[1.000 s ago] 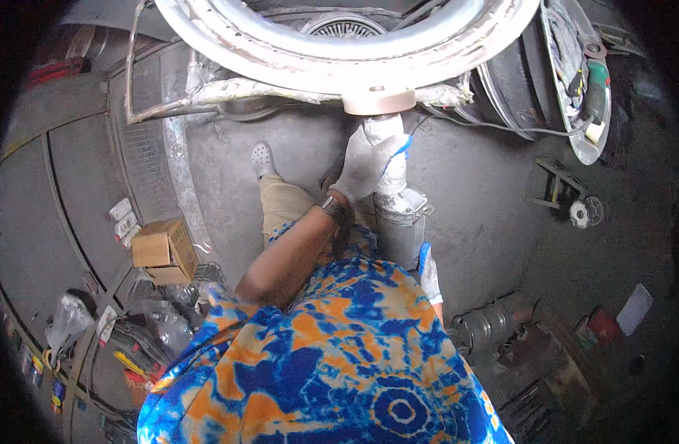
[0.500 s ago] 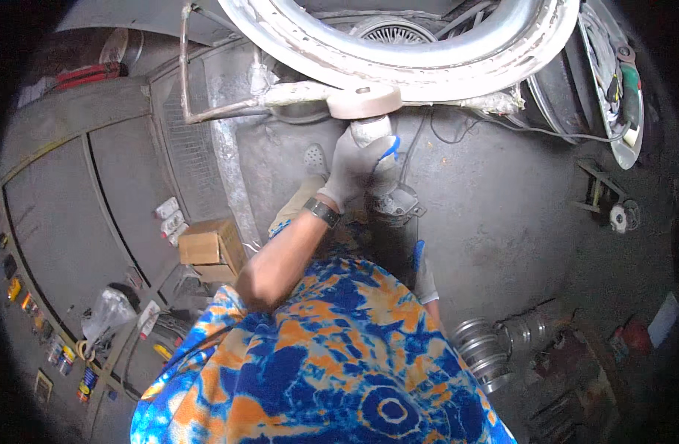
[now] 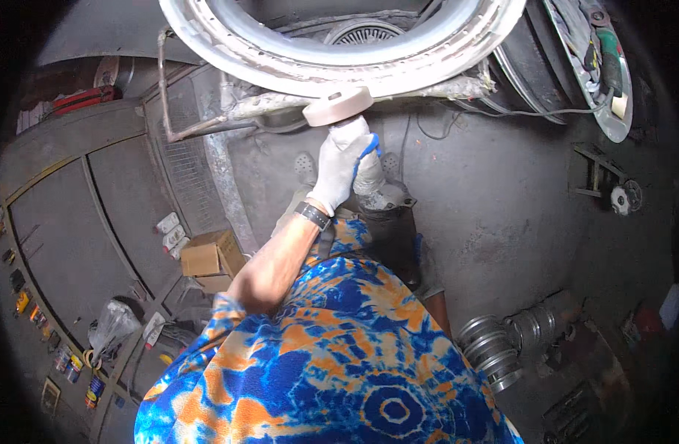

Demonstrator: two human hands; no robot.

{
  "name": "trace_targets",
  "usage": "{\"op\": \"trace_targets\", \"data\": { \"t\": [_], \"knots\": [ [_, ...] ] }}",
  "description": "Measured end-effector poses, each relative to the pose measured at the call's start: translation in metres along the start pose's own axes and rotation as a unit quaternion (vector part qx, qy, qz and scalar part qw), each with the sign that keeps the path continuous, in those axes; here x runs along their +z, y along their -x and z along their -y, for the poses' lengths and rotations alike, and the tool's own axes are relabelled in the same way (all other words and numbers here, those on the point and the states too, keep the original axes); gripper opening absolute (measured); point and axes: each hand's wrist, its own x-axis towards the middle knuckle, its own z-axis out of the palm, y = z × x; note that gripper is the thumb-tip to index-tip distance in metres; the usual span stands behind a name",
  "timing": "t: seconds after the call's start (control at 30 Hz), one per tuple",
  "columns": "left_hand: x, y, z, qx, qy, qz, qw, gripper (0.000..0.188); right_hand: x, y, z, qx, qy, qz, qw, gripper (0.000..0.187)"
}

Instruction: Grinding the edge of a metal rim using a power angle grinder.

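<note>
Workshop: power tool (image 3: pixel 370 176), metal wheel rim (image 3: pixel 399 74), green grinder (image 3: pixel 609 50).

Person wears blue, orange and cream tie-dye shirt (image 3: pixel 310 370), dark wristwatch (image 3: pixel 313 214), perforated clogs (image 3: pixel 305 164); left hand (image 3: pixel 338 169) gloved white-and-blue.

The grey floor (image 3: pixel 495 214) carries silver wheel rims (image 3: pixel 489 342) near the right hand (image 3: pixel 428 275). Farther right of this hand stands a metal frame (image 3: pixel 597 177).

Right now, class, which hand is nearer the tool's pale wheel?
Left: the left hand grips the tool's neck behind the pale wheel; the right hand is farther back, beside the dark body.
</note>
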Motion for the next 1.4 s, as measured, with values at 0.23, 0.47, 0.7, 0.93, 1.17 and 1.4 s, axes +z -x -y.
{"op": "trace_targets", "data": {
  "t": [0.23, 0.47, 0.7, 0.93, 1.17, 1.4],
  "knots": [
    [0.075, -0.024, 0.039, 0.005, 0.032, 0.025, 0.999, 0.020, -0.059, 0.006, 0.051, 0.006, 0.013, -0.036, 0.999, 0.064],
    [0.083, -0.029, 0.045, 0.017, 0.031, 0.071, 0.997, 0.022, -0.092, -0.028, 0.000, 0.007, -0.053, -0.026, 0.998, 0.065],
    [0.022, -0.018, 0.029, 0.018, -0.023, 0.021, 0.999, 0.029, -0.026, -0.027, -0.031, 0.019, -0.090, -0.003, 0.996, 0.066],
    [-0.036, -0.001, -0.029, -0.004, -0.105, 0.042, 0.994, 0.025, 0.075, -0.015, -0.041, 0.018, -0.084, 0.034, 0.996, 0.066],
    [-0.074, -0.003, -0.050, 0.049, -0.131, 0.027, 0.990, 0.014, 0.124, -0.022, -0.039, -0.015, -0.091, 0.055, 0.994, 0.067],
    [-0.052, 0.000, -0.038, 0.018, -0.108, 0.011, 0.994, 0.020, 0.096, -0.032, -0.034, -0.020, -0.081, 0.053, 0.995, 0.067]
  ]
}}
